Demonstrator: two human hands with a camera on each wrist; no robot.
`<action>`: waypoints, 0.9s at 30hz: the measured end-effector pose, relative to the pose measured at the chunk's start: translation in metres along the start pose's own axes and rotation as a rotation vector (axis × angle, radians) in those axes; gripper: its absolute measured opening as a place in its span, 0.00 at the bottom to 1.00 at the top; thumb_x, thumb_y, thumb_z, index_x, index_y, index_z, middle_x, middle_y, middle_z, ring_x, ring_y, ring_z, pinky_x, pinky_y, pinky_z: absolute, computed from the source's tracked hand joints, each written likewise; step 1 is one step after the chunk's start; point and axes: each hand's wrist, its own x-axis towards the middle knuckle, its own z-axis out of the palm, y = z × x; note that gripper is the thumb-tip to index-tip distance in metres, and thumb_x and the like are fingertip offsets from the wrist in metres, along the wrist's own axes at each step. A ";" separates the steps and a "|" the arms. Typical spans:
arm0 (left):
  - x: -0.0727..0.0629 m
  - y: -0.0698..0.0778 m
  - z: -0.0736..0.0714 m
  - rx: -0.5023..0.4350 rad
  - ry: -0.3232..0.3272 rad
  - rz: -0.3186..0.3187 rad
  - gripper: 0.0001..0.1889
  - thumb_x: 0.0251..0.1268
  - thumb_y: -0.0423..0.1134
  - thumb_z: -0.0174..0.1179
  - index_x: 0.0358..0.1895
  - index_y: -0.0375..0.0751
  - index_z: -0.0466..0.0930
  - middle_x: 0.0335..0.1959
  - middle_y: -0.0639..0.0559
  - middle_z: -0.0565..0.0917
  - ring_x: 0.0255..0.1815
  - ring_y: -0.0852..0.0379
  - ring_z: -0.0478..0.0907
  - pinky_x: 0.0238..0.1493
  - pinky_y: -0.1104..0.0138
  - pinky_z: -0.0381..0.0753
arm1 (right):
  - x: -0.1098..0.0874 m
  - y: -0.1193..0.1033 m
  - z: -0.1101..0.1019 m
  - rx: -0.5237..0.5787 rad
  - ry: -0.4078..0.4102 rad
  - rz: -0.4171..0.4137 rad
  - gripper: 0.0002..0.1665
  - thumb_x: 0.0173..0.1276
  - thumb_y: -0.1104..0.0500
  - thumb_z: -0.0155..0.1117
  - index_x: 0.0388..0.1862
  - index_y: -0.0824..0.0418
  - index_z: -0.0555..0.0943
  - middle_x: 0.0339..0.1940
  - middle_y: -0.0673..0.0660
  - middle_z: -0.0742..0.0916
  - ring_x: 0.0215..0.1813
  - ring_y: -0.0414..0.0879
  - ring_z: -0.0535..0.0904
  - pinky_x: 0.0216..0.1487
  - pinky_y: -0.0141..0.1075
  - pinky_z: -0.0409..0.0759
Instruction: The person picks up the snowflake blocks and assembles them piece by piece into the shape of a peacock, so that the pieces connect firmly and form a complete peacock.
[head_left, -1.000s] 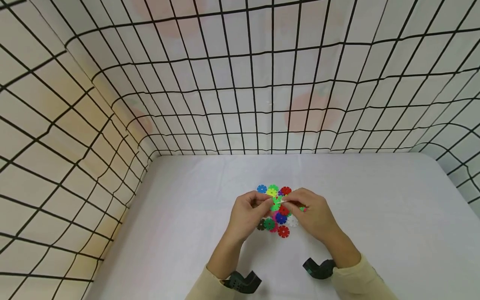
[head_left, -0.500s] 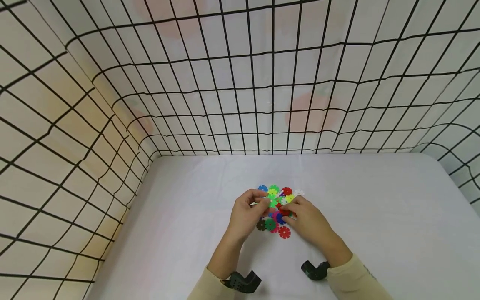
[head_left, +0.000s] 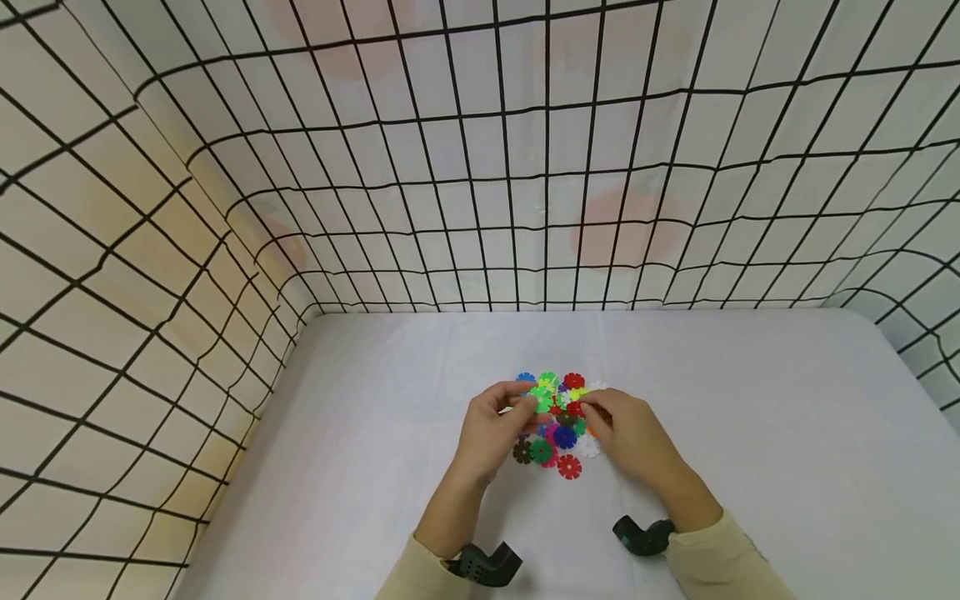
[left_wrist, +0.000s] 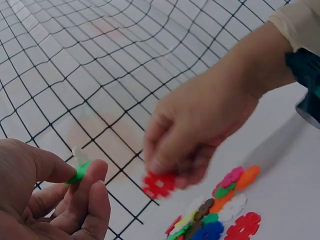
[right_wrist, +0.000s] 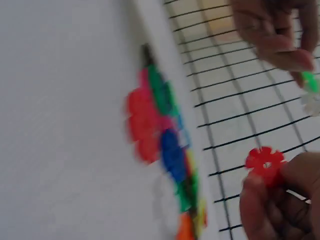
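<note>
Between thumb and fingertips, my left hand (head_left: 489,429) pinches a green notched plastic disc (left_wrist: 77,173). A white notched disc (right_wrist: 312,104) stands out from the green one, seemingly joined to it. My right hand (head_left: 637,437) pinches a red notched disc (right_wrist: 265,163) by its edge, apart from the green and white pair. In the left wrist view this red disc (left_wrist: 159,185) is blurred. Both hands are above a loose pile of similar discs, among them a blue disc (head_left: 565,437), a dark green disc (head_left: 540,452) and another red disc (head_left: 569,467).
The pile lies on a white cloth-covered table (head_left: 360,467). A black wire grid (head_left: 525,179) rises behind and along both sides, with pale cloth behind it. Dark wrist cameras (head_left: 491,565) hang under the sleeves.
The right hand was at the green and white discs, went down to the pile, and has come up with a red disc. The left hand keeps its pinch nearly in place.
</note>
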 end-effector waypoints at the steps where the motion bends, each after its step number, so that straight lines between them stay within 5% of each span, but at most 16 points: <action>1: 0.000 -0.001 0.000 -0.010 0.000 -0.009 0.16 0.73 0.38 0.61 0.57 0.33 0.80 0.39 0.44 0.82 0.45 0.39 0.90 0.45 0.62 0.89 | 0.000 -0.003 -0.004 0.088 -0.003 0.023 0.09 0.73 0.59 0.66 0.48 0.60 0.86 0.41 0.54 0.90 0.42 0.44 0.87 0.46 0.37 0.89; 5: -0.001 -0.001 0.003 -0.066 -0.001 -0.036 0.14 0.71 0.37 0.62 0.53 0.32 0.78 0.40 0.39 0.83 0.44 0.41 0.90 0.45 0.60 0.89 | -0.003 -0.018 -0.018 0.449 -0.023 0.076 0.10 0.74 0.60 0.65 0.50 0.63 0.83 0.42 0.60 0.89 0.42 0.46 0.90 0.46 0.32 0.88; 8: -0.003 0.003 0.005 -0.097 -0.004 -0.038 0.13 0.71 0.37 0.62 0.50 0.33 0.77 0.39 0.39 0.85 0.40 0.46 0.91 0.43 0.62 0.89 | -0.005 -0.026 -0.025 0.595 -0.034 0.054 0.10 0.73 0.62 0.66 0.49 0.66 0.82 0.41 0.64 0.88 0.42 0.45 0.90 0.46 0.35 0.89; 16: -0.008 0.013 0.008 -0.161 -0.040 -0.058 0.07 0.68 0.36 0.61 0.43 0.37 0.76 0.30 0.52 0.88 0.31 0.58 0.90 0.41 0.61 0.90 | -0.007 -0.032 -0.029 0.621 0.025 -0.046 0.08 0.71 0.67 0.66 0.47 0.68 0.82 0.41 0.67 0.88 0.41 0.39 0.89 0.45 0.30 0.87; 27: -0.010 0.017 0.007 -0.198 -0.104 -0.055 0.05 0.69 0.33 0.60 0.40 0.38 0.73 0.27 0.54 0.88 0.28 0.61 0.89 0.35 0.69 0.88 | -0.007 -0.031 -0.023 0.558 0.122 -0.225 0.11 0.65 0.74 0.69 0.43 0.63 0.86 0.39 0.60 0.90 0.40 0.36 0.87 0.43 0.28 0.87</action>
